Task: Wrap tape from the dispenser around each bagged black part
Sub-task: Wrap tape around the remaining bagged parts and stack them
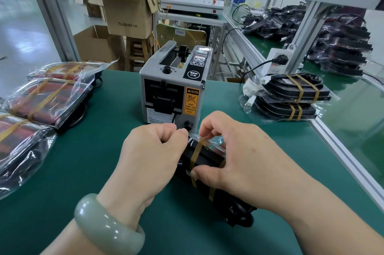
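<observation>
A bagged black part (207,159) lies on the green table just in front of the grey tape dispenser (172,84). An amber tape strip (196,150) runs across the part. My left hand (149,150) has its fingers curled and pinches the bag's upper left corner. My right hand (234,150) grips the part from the right; its thumb presses the tape on the near side and its fingertips pinch the tape at the top. A second amber strip (212,191) crosses the part lower down. The part's black cable (243,215) coils near my right wrist.
Several taped bagged parts (47,96) lie at the left of the table. Two taped black parts (295,96) are stacked at the right by a power strip (276,61). An aluminium rail (340,150) bounds the table on the right. Cardboard boxes (126,11) stand behind.
</observation>
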### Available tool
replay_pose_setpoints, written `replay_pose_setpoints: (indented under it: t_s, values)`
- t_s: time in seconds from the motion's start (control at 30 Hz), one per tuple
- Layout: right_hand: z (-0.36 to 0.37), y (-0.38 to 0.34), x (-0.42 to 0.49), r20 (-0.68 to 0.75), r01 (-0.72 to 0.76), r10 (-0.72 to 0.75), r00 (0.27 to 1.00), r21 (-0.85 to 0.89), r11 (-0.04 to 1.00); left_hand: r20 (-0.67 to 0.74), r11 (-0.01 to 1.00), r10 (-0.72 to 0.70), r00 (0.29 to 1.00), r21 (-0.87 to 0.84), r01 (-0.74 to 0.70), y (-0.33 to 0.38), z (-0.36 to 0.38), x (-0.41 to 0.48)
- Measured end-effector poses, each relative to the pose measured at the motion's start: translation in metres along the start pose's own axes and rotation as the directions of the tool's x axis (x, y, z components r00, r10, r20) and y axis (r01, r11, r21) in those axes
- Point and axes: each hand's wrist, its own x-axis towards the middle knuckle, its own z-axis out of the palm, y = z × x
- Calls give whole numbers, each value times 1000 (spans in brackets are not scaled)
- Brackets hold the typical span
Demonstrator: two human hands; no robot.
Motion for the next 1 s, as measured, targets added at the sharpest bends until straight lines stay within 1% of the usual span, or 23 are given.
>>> replay_pose_setpoints:
  t_s: [0.2,0.4,0.7,0.77,0.83,0.93,1.0]
  values:
    - [1,-1,2,-3,30,-30,1000,-14,999,-27,999,26,999,38,-25,-2,1,-2]
    - [2,0,2,2,44,-44,999,-4,999,-9,999,18,1000,50,-18,-2,1,-3]
    - [3,-2,1,3,64,-63,998,-12,998,-35,994,27,999,106,-23,-6,0,0]
    - [2,-2,1,-7,68,-68,998,-13,998,-79,999,-12,997,42,15,-10,-1,3]
    - [2,-1,1,-15,60,-60,998,-9,998,-86,997,-68,994,-44,64,-14,-1,7]
    - [2,2,1,-19,41,-41,999,4,999,-35,985,-104,994,-142,98,-20,-5,15]
    - [2,5,2,-33,20,-20,999,7,1000,32,990,-54,998,-132,58,-21,-11,19]
